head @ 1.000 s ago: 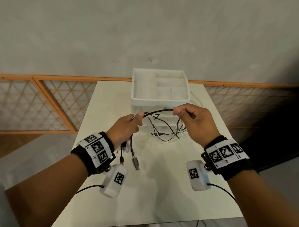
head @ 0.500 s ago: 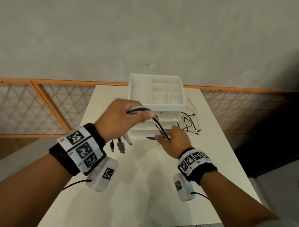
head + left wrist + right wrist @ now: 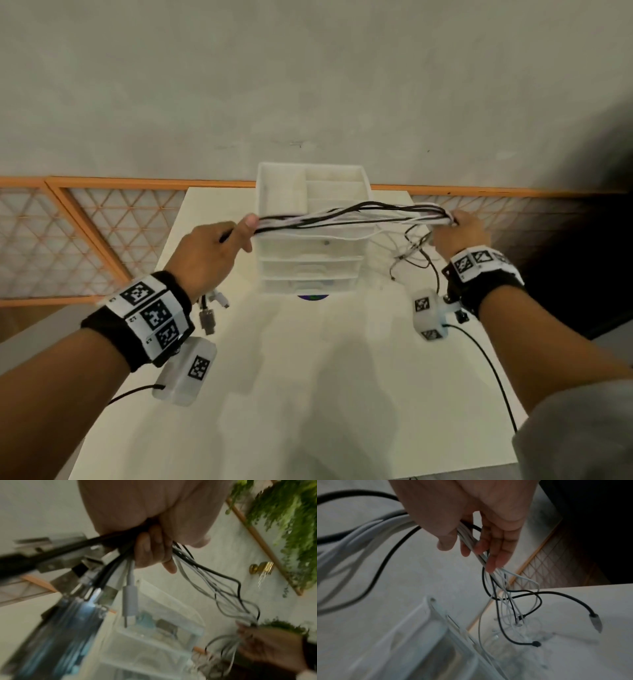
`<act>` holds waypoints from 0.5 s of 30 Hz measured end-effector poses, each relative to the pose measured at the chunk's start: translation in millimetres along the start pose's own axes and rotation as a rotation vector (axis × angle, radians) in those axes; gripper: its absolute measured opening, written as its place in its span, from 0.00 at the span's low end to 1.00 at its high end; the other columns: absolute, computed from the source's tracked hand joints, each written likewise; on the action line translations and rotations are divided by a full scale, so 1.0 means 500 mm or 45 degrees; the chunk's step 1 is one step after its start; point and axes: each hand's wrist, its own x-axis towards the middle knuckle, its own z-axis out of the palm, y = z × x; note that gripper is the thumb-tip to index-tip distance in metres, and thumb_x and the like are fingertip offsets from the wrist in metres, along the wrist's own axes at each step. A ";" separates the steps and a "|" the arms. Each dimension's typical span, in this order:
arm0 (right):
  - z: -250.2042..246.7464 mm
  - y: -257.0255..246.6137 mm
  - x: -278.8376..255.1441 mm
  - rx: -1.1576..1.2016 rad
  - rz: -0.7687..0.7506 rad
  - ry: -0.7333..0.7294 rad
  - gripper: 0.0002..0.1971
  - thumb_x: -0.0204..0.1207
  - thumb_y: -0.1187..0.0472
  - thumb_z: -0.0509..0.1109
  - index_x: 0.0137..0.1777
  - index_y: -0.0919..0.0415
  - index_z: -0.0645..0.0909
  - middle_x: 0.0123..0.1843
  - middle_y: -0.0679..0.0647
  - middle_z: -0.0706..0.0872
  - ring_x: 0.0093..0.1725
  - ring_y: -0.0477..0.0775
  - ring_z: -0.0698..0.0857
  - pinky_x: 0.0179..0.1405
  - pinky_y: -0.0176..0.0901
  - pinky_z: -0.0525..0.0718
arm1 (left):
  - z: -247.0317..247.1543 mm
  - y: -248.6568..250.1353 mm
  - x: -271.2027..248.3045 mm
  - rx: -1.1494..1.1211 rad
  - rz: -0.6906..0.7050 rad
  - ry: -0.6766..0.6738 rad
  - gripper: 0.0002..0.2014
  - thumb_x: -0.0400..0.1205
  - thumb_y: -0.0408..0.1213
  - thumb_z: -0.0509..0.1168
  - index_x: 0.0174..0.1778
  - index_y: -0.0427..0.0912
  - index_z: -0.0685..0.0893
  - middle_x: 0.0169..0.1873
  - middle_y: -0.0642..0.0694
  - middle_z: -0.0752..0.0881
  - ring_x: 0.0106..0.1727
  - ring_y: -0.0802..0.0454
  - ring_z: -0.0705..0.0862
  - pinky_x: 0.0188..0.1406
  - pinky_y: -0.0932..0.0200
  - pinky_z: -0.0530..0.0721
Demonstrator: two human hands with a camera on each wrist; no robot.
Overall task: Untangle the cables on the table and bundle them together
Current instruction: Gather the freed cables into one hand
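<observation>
Several black and white cables [image 3: 349, 216] run as one stretched bunch between my hands, above the white drawer organizer. My left hand [image 3: 212, 253] grips one end of the bunch [image 3: 123, 555] in a fist, and USB plugs [image 3: 208, 318] hang below it. My right hand [image 3: 460, 231] holds the other end, thumb and fingers closed round the strands [image 3: 471, 536]. Loose tails and connectors [image 3: 522, 616] dangle from the right hand down to the table [image 3: 308, 394].
A white drawer organizer [image 3: 311, 236] with an open compartment tray on top stands at the table's far middle. An orange lattice rail [image 3: 68, 233] runs behind the table along a grey wall. The right table edge [image 3: 513, 377] is close to my right forearm.
My hands have moved apart: the right hand swept from near the table centre up and out to the right, drawing the cable bunch straight across the organizer. The left hand kept its grip.
</observation>
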 end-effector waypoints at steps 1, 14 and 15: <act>-0.011 -0.014 0.006 0.048 -0.046 0.067 0.06 0.80 0.61 0.64 0.47 0.56 0.84 0.45 0.56 0.88 0.43 0.59 0.84 0.43 0.46 0.80 | 0.004 -0.012 -0.003 0.028 -0.016 -0.044 0.35 0.82 0.71 0.46 0.33 0.47 0.85 0.19 0.52 0.72 0.21 0.52 0.71 0.30 0.56 0.70; 0.101 0.207 -0.120 -0.355 0.095 -0.486 0.31 0.76 0.55 0.76 0.78 0.44 0.73 0.73 0.57 0.83 0.71 0.63 0.81 0.68 0.48 0.79 | 0.058 -0.101 -0.067 0.026 -0.037 -0.206 0.16 0.86 0.54 0.61 0.40 0.55 0.89 0.19 0.55 0.76 0.23 0.56 0.76 0.27 0.56 0.81; 0.112 0.221 -0.136 -0.449 0.097 -0.600 0.32 0.76 0.54 0.75 0.80 0.43 0.70 0.74 0.56 0.82 0.72 0.63 0.80 0.71 0.50 0.79 | 0.064 -0.097 -0.069 0.010 -0.024 -0.211 0.16 0.87 0.52 0.61 0.39 0.52 0.89 0.18 0.57 0.74 0.22 0.58 0.74 0.26 0.58 0.80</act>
